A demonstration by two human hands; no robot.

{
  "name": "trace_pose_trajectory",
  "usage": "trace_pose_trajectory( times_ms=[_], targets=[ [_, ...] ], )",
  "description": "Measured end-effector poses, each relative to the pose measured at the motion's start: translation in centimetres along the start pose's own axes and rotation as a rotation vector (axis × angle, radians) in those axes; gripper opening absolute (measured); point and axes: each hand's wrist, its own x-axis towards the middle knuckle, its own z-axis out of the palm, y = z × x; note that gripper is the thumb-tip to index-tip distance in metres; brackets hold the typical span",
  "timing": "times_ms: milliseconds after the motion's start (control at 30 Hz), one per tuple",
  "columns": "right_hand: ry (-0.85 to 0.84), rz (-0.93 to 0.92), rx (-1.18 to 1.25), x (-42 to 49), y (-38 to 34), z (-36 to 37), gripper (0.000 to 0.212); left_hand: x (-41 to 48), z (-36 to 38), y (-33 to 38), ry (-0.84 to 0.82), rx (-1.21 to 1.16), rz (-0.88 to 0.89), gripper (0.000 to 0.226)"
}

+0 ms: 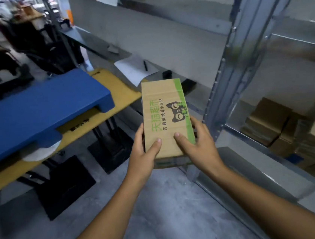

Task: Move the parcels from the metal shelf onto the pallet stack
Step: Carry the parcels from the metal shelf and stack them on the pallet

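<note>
Left hand (146,150) and right hand (196,144) are clasped on the near end of the parcel (165,118). Thumbs are laid on its top face and fingers wrapped round the side edges, a two-sided hold that probably keeps the long box level. The parcel is held in mid-air, clear of the metal shelf (243,50) at right and not yet set on the blue pallet (39,109) at left. Further boxes (270,120) are noted on the lower shelf, to be moved.
</note>
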Motion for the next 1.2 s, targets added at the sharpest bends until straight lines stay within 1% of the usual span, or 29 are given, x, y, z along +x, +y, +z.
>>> trace_pose_trajectory(
  times_ms=[200, 333, 433, 533, 667, 933, 1033, 1100, 1200],
  targets=[
    [-0.203, -0.136, 0.037, 4.6, -8.0, 16.3, 0.061, 2.8, -16.5, 2.7, 0.242, -0.034, 0.011, 0.068],
    [-0.327, -0.224, 0.049, 6.6, -13.9, 27.3, 0.060, 4.1, -27.0, 4.3, 0.445, -0.022, 0.048, 0.054],
    [-0.391, -0.280, 0.056, 8.0, -17.7, 34.9, 0.064, 5.3, -34.2, 5.4, 0.566, 0.036, 0.065, 0.056],
    [-0.462, -0.286, 0.069, 9.3, -20.7, 41.5, 0.068, 6.5, -40.5, 5.8, 0.646, 0.083, 0.073, 0.058],
    [-0.543, -0.283, 0.059, 10.8, -23.0, 48.8, 0.069, 8.5, -47.4, 5.0, 0.718, 0.100, 0.031, 0.061],
    [-0.752, -0.255, 0.111, 15.6, -24.2, 63.0, 0.060, 13.7, -58.9, 1.1, 0.879, 0.116, -0.093, 0.070],
    [-0.824, -0.233, 0.131, 17.1, -25.1, 68.0, 0.059, 15.4, -62.8, 0.7, 0.931, 0.107, -0.151, 0.061],
    [-0.856, -0.244, 0.119, 17.9, -25.6, 71.2, 0.060, 16.3, -65.4, 0.6, 0.937, 0.102, -0.176, 0.056],
    [-0.909, -0.266, 0.097, 18.5, -26.5, 75.7, 0.060, 17.1, -69.1, -0.3, 0.966, 0.069, -0.188, 0.059]
  ],
)
